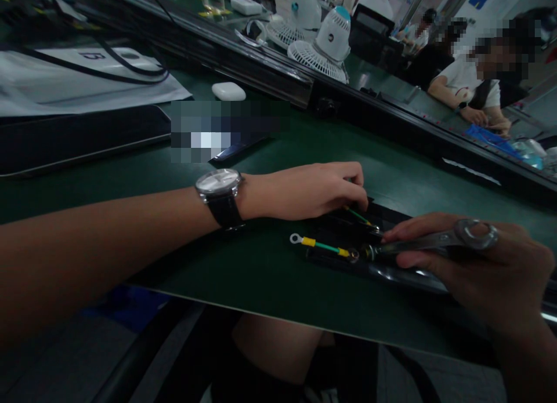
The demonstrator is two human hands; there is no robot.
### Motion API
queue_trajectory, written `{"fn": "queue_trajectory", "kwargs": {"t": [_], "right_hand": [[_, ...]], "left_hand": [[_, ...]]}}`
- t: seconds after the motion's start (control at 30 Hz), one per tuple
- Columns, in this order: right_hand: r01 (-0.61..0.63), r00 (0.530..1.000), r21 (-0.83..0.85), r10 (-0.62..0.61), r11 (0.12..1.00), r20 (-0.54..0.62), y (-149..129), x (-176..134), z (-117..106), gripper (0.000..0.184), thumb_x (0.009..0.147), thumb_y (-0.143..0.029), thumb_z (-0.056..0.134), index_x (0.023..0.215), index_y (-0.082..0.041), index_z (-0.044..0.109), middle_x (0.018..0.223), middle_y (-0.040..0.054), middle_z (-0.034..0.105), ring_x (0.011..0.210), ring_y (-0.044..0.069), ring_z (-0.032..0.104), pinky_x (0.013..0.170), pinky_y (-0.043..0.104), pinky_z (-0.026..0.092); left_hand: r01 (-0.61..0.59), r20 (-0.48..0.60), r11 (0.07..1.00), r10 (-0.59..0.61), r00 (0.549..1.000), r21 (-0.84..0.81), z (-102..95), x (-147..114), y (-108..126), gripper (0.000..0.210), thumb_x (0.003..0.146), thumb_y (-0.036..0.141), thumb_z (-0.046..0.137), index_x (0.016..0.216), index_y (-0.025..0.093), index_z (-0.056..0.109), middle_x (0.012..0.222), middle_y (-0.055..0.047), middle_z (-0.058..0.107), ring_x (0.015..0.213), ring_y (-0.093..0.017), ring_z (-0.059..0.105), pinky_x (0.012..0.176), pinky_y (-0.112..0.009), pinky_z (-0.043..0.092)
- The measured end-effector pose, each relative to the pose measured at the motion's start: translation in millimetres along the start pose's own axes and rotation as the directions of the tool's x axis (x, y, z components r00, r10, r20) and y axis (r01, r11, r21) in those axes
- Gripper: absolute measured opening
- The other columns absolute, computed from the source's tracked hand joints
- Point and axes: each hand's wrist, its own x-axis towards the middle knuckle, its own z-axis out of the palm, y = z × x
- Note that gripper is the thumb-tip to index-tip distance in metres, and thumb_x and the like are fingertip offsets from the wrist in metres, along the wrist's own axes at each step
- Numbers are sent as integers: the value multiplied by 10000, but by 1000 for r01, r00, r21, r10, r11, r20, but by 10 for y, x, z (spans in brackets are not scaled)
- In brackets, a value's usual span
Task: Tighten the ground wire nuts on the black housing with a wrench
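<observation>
My right hand [491,264] is closed around a metal combination wrench [429,242], its ring end up near my knuckles and its other end over the black metal part [331,258] on the bench. My left hand [333,188], with a watch on its wrist, has its fingers curled down on a short green wire [359,216]; their tips are partly hidden. That wire runs to a fastener on the black part beside my right fingertips. Nearer me, a second green wire [326,247] with yellow sleeves has a free ring terminal [296,239] and its other end at the black part.
A white earbud case [228,91], a dark flat case [87,137] and a white bag [78,81] lie on the green bench [243,281]. Behind a dark rail [270,66] stand white fans [333,35]. Another person [470,90] sits at the far side.
</observation>
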Motion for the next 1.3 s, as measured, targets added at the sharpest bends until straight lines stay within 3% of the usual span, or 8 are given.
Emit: {"fn": "queue_trajectory", "kwargs": {"t": [0.23, 0.4, 0.73, 0.93, 1.1, 1.3], "right_hand": [[-17, 1000, -21, 17, 1000, -8, -66, -29, 46, 213, 832, -423, 843, 1024, -366, 769, 980, -70, 826, 796, 213, 799, 635, 329, 606], [37, 999, -13, -36, 999, 37, -65, -28, 48, 198, 859, -406, 822, 1041, -365, 754, 980, -67, 823, 762, 196, 792, 610, 315, 612], [130, 987, 34, -133, 991, 91, -89, 4, 47, 208, 883, -307, 807, 1072, -295, 719, 1015, -39, 819, 845, 162, 789, 725, 271, 642], [293, 913, 81, -304, 953, 271, -23, 34, -33, 238, 965, -126, 654, 1140, -283, 693, 1181, -19, 786, 1024, 166, 772, 774, 276, 642], [133, 984, 55, -138, 990, 113, 2, 18, -78, 227, 883, -243, 798, 1083, -317, 720, 1046, -40, 816, 909, 207, 798, 760, 334, 663], [88, 996, 24, -88, 996, 26, -52, -16, -36, 195, 851, -319, 835, 1019, -347, 740, 975, -55, 824, 808, 222, 800, 669, 351, 649]], "left_hand": [[1, 10, 1000, -2, 1000, 4, -12, 2, 25, 318, 980, 107, 518, 1196, 247, 704, 1206, -69, 597, 1017, -169, 599, 863, -262, 464], [5, 10, 1000, -5, 1000, 2, -16, 0, 27, 321, 978, 106, 511, 1194, 243, 706, 1208, -73, 594, 1006, -170, 596, 851, -268, 463], [7, 32, 1000, -7, 999, 11, -19, -2, 30, 314, 996, 125, 493, 1209, 233, 696, 1217, -76, 582, 1012, -169, 585, 855, -264, 462], [-4, 20, 1000, 4, 1000, 7, -4, 0, 17, 313, 1001, 122, 485, 1204, 232, 697, 1211, -79, 582, 1016, -170, 584, 876, -268, 461], [6, 28, 1000, -6, 1000, -1, -11, 5, 22, 291, 1007, 147, 490, 1194, 229, 698, 1210, -78, 583, 1012, -170, 587, 855, -262, 461], [3, 33, 1000, -3, 999, 10, -22, -3, 25, 302, 1001, 137, 493, 1202, 233, 698, 1213, -80, 583, 1010, -172, 583, 842, -271, 460]]}}
